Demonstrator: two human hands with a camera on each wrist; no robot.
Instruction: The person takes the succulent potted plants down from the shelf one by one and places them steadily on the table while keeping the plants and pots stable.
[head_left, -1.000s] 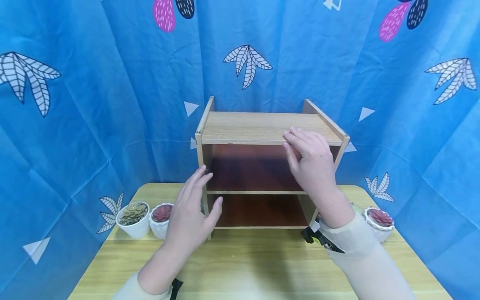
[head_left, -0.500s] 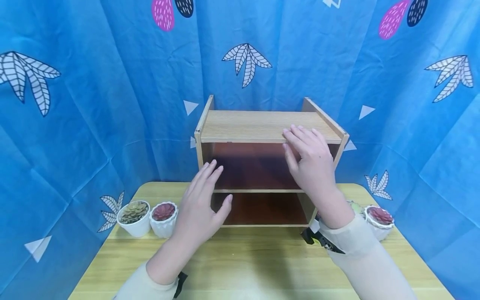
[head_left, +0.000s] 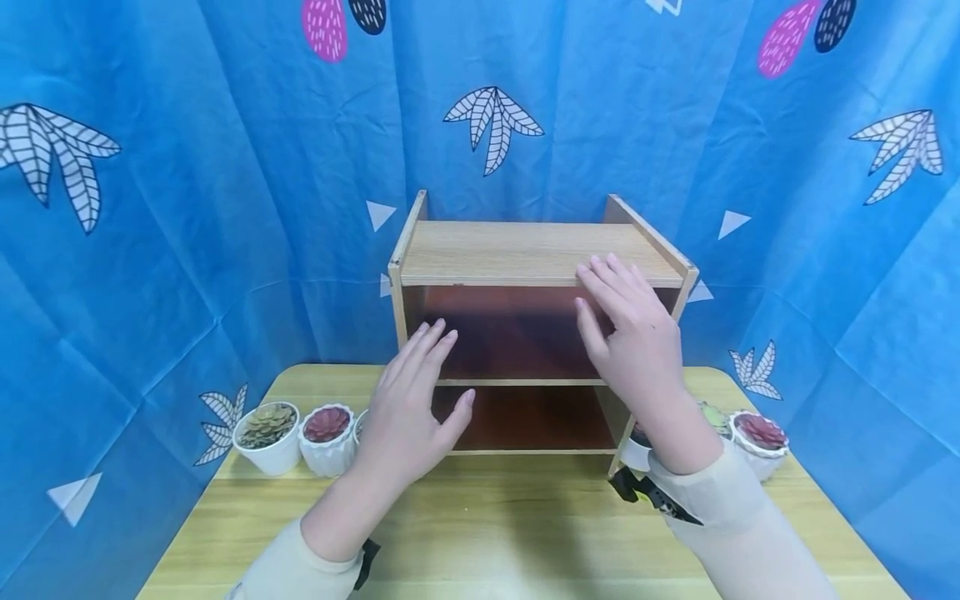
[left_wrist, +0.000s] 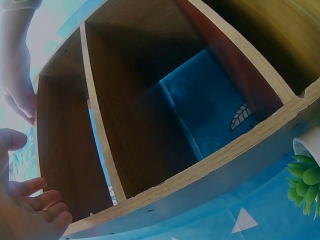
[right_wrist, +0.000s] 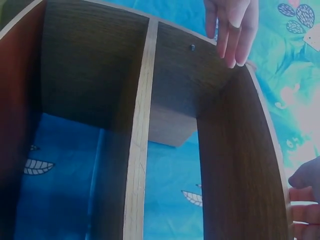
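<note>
A wooden shelf unit point(head_left: 525, 254) stands upright on the table, with a top board between raised side panels and two compartments below. My left hand point(head_left: 408, 417) is held before its left side, fingers extended and thumb apart, with nothing in it. My right hand point(head_left: 637, 342) is at the front edge of the top board, fingers fairly straight and holding nothing; whether its fingertips touch the board I cannot tell. In the left wrist view the left hand point(left_wrist: 32, 207) is near the unit's side panel. The right wrist view has the right hand point(right_wrist: 305, 200) beside the top board's edge.
Left of the unit are white pots with a green succulent point(head_left: 267, 427) and a red succulent point(head_left: 327, 425), plus another pot partly hidden by my hand. On the right a red succulent point(head_left: 761, 432) stands near partly hidden pots. A blue patterned curtain point(head_left: 225, 208) surrounds the table point(head_left: 480, 533).
My left hand has moved right and slightly up, uncovering the red succulent's pot on the left. My right hand has shifted slightly right. The shelf unit stays in place.
</note>
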